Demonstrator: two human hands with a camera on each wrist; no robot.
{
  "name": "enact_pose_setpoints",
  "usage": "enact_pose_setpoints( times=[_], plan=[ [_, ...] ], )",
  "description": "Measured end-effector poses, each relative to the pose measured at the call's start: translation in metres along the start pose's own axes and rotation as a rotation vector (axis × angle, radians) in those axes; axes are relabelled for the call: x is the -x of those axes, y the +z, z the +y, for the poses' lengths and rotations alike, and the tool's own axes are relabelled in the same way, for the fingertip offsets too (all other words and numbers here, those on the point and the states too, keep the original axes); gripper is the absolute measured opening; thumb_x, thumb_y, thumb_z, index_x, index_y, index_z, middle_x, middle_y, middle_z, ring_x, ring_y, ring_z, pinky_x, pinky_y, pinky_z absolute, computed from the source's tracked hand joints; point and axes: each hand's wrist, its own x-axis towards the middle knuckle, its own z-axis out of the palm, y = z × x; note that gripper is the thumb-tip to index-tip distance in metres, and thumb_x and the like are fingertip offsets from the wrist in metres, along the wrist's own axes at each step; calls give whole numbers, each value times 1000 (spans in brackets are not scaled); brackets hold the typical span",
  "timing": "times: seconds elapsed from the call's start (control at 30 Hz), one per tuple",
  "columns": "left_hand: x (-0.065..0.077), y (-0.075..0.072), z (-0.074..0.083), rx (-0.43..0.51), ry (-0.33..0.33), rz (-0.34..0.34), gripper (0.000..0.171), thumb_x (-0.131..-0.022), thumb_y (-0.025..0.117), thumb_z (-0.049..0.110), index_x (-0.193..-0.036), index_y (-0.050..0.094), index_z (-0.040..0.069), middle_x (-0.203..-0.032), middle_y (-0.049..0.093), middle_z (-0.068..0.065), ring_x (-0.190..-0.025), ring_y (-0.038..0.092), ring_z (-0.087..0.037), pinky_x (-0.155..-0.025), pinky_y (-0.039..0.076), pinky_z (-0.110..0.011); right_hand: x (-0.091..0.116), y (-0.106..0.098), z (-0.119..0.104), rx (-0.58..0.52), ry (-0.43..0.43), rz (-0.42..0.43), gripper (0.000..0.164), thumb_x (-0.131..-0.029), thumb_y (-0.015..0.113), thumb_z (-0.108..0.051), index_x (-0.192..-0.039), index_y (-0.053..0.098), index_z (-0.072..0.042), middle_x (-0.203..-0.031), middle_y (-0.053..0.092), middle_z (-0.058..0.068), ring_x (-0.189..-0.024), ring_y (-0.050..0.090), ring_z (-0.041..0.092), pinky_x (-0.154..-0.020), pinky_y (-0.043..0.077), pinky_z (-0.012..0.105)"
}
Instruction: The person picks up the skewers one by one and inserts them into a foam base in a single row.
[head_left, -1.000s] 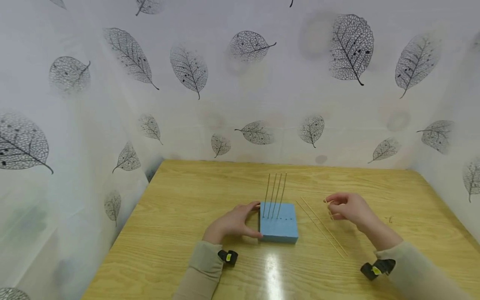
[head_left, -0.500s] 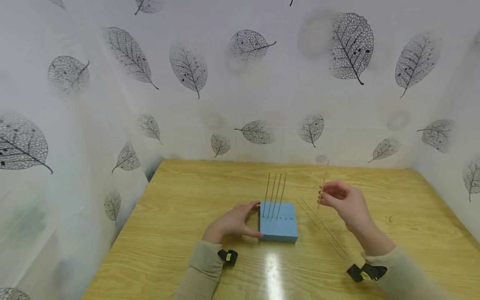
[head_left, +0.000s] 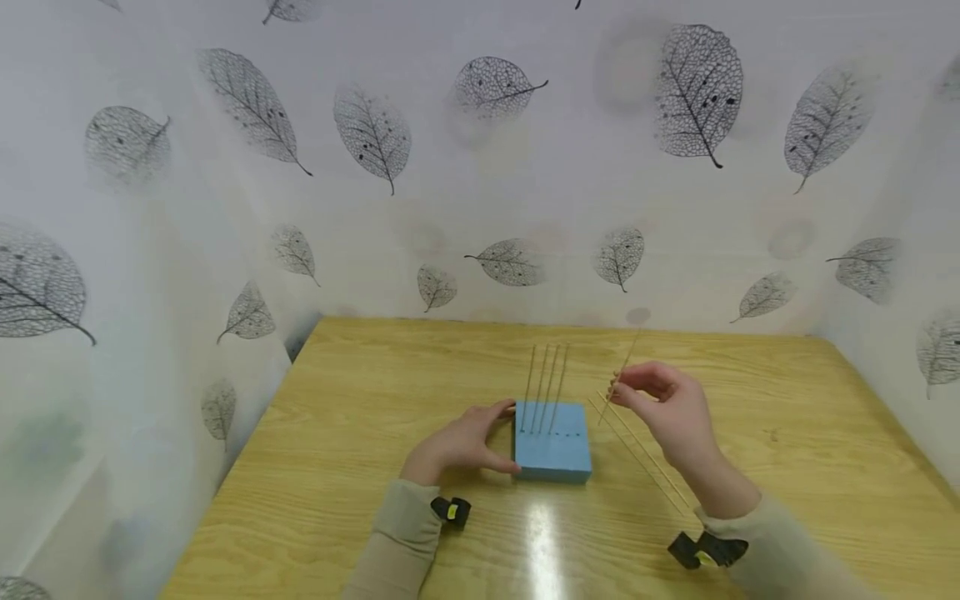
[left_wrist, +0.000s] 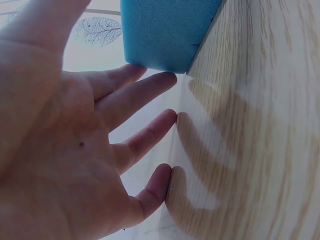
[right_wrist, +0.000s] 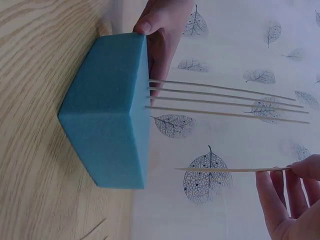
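A blue foam block (head_left: 553, 457) sits on the table, with a row of small holes in its top. Several thin wooden skewers (right_wrist: 225, 114) stand upright in the holes towards its left side. My left hand (head_left: 459, 442) holds the block at its left edge, thumb at the near corner and index finger at the far one; its other fingers rest on the table in the left wrist view. Right of the block, my right hand (head_left: 667, 408) pinches another skewer (right_wrist: 225, 170) between thumb and fingers. Its pointed lower end hangs in the air, tilted, apart from the block.
Two loose skewers (head_left: 642, 448) lie side by side on the wooden table (head_left: 360, 400), right of the block and partly below my right hand. A white curtain (head_left: 420, 167) printed with dark leaves encloses the table at the back and sides.
My right hand has raised a skewer from low over the table, turned it nearly upright and moved it left towards the block. My left hand stays on the block.
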Motion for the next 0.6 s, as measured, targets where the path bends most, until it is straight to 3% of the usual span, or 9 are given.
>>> enact_pose_setpoints(
  times=[0.37,0.6],
  plan=[
    [1,-2,0,5,3,-7,104,-78,83,41,-157,24,9,-155,44,-5,-148,31,-29,-123,22,-51,-1,34,6,-40,21,-43,21,-89,71,-2,-103,67,14,-89,72,-10,-82,72,8,-78,62,29],
    [-2,-1,-1,-25,17,2,104,-78,83,42,-157,25,9,-155,44,-4,-147,33,-28,-123,23,-49,-3,41,12,-58,58,-42,20,-89,71,-2,-103,68,12,-91,73,-3,-83,71,8,-78,61,27]
  ],
)
